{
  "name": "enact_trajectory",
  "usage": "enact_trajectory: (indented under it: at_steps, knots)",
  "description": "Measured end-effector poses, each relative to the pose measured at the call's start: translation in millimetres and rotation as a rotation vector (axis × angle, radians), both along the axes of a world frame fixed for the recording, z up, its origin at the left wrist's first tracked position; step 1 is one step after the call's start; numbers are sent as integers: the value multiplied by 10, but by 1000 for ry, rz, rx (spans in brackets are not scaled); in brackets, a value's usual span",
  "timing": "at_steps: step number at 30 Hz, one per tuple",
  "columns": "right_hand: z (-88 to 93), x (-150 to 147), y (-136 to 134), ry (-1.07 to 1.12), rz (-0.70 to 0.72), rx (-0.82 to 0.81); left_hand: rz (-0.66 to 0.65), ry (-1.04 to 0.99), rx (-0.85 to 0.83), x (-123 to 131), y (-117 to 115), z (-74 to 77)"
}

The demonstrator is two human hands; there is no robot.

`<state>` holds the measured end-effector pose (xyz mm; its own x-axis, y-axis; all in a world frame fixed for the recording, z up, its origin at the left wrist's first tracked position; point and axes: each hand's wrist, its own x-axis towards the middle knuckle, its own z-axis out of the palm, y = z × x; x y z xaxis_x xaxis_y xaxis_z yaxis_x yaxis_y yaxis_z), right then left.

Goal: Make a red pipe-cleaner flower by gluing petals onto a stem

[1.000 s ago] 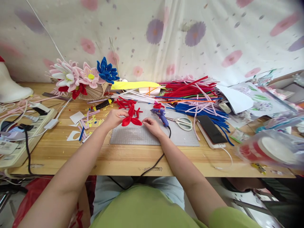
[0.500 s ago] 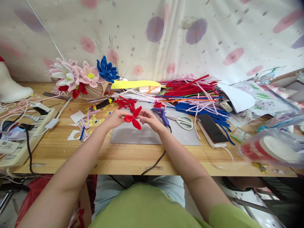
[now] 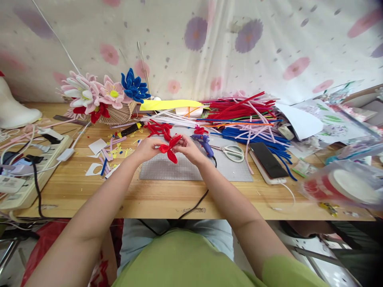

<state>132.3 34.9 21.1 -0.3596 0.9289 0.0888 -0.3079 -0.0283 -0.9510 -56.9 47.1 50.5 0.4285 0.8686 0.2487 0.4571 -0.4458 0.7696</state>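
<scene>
Between my two hands, above the grey cutting mat [image 3: 167, 173], is a red pipe-cleaner flower [image 3: 171, 149] with several petals spread out. My left hand [image 3: 147, 149] pinches its left side. On the right side, the fingers of my right hand [image 3: 188, 149] are closed on a petal, and part of it is hidden behind them. Behind my hands lie more red pipe-cleaner pieces [image 3: 158, 130] and a small red piece [image 3: 200, 130]. A purple glue gun [image 3: 204, 143] rests just right of my right hand, and scissors [image 3: 232, 153] lie beyond it.
Bundles of red pipe cleaners [image 3: 236, 108] and blue pipe cleaners [image 3: 257, 137] lie at the back. Finished flowers [image 3: 113, 94] stand at back left, near a power strip [image 3: 56, 167]. A phone [image 3: 267, 159] and a bagged cup [image 3: 344, 185] are at right. A black cord [image 3: 194, 208] crosses the table edge.
My right hand has shifted its fingers up onto the flower's right petal. The flower has turned slightly, and my left hand has moved a little to the right with it.
</scene>
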Motion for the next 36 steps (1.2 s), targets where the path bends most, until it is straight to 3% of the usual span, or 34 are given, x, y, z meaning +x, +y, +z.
enact_trajectory:
  at_steps: [5,11,18,24,36]
  knots:
    - [-8,-11,1,-17,-13,-1,-27,203,53,-23,-3,0]
    - [-69,-26,17,-104,-89,26,23,297,81,-12,-16,-7]
    - [-37,-33,-142,-552,-588,366,141,369,131,10,-36,22]
    - [11,-48,-213,-788,-449,606,155,406,132,33,-59,39]
    - [16,-70,-149,-877,-461,644,134,487,187,21,-48,23]
